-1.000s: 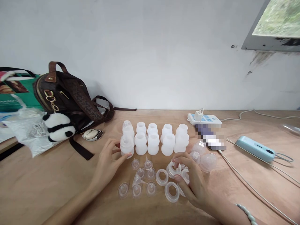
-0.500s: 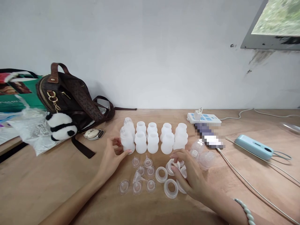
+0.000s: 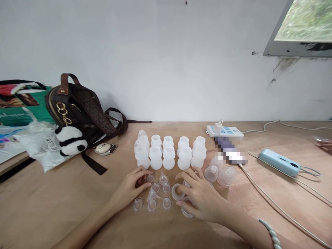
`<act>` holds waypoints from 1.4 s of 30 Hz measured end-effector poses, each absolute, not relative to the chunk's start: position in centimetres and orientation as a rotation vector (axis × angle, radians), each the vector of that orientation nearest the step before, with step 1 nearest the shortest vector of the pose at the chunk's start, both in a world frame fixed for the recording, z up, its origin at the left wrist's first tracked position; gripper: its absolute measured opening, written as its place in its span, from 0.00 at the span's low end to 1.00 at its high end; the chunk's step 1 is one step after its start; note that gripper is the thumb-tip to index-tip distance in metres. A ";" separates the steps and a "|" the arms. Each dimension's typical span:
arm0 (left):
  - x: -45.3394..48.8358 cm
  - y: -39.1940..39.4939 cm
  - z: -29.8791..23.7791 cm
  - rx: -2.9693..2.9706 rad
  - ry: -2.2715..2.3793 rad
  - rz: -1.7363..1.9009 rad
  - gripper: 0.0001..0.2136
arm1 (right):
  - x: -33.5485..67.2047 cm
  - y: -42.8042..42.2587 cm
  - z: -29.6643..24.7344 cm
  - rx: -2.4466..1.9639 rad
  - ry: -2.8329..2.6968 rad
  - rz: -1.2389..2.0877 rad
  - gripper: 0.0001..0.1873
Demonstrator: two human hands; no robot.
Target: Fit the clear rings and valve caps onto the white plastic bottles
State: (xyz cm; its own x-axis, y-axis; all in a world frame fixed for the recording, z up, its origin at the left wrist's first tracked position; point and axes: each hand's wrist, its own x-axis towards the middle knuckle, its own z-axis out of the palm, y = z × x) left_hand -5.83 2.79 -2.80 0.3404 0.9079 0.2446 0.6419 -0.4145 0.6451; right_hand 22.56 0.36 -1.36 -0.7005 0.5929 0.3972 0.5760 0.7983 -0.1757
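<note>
My left hand (image 3: 133,183) has its thumb and index finger apart on either side of a clear silicone nipple (image 3: 150,177); contact is unclear. Several similar nipples (image 3: 167,204) lie on the table between my hands. Over a group of translucent white screw rings (image 3: 176,192), my right hand (image 3: 199,195) spreads its fingers and partly hides them. Whether its fingertips touch a ring I cannot tell. Behind both hands stand two rows of frosted white waisted bottles (image 3: 168,158). At the left end, a bottle (image 3: 141,141) carries a clear top. Clear domed caps (image 3: 227,177) sit right of my right hand.
A brown backpack (image 3: 85,110) with a panda plush (image 3: 71,140) stands on the left, by a computer mouse (image 3: 103,149). To the right are a power strip (image 3: 228,131), a phone (image 3: 229,148) with a cable, and a blue handheld device (image 3: 279,162). A wall rises behind.
My left hand has moved from the leftmost front bottle down and right to the nipples. My right hand has shifted left and spread over the rings.
</note>
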 end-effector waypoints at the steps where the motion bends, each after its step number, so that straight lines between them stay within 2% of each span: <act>1: -5.7 2.8 -2.8 2.174 1.360 0.819 0.09 | 22.5 0.3 -1.5 -0.888 -2.564 0.044 0.05; 4: -5.7 2.5 -2.8 2.180 1.357 0.862 0.07 | 22.4 0.3 -1.8 -0.883 -2.579 0.013 0.01; 11: -6.6 1.4 -1.7 2.222 1.413 1.062 0.09 | 22.1 0.3 -2.2 -0.876 -2.597 0.021 0.04; 16: -5.0 1.0 0.5 2.195 1.231 1.090 0.08 | 22.0 0.3 -1.8 -0.777 -2.511 -0.015 0.05; 22: -0.9 0.9 1.7 1.859 1.109 1.102 0.03 | 22.5 0.1 -0.5 -0.620 -2.237 -0.035 0.06; 25: 0.5 0.8 1.2 1.646 1.070 1.130 0.05 | 22.9 -0.2 -0.1 -0.499 -2.109 -0.052 0.04; 33: 2.0 -0.6 0.6 1.550 0.974 1.091 0.07 | 22.5 -0.8 -0.3 -0.330 -2.025 -0.152 0.11; 37: 2.3 -1.2 0.0 1.528 0.884 1.006 0.11 | 22.3 -0.5 -0.6 -0.375 -2.020 -0.133 0.14; 42: 1.9 -1.9 -0.8 1.447 0.693 1.013 0.26 | 22.2 -0.4 -0.5 -0.438 -2.075 -0.093 0.12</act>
State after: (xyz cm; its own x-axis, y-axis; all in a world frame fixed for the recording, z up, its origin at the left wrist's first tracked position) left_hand 1.90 -1.89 -0.77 0.4474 0.8736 0.1914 -0.1374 -0.1444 0.9799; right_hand 22.19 -0.42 -0.51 -0.4596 0.2699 0.8461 0.3448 0.9322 -0.1101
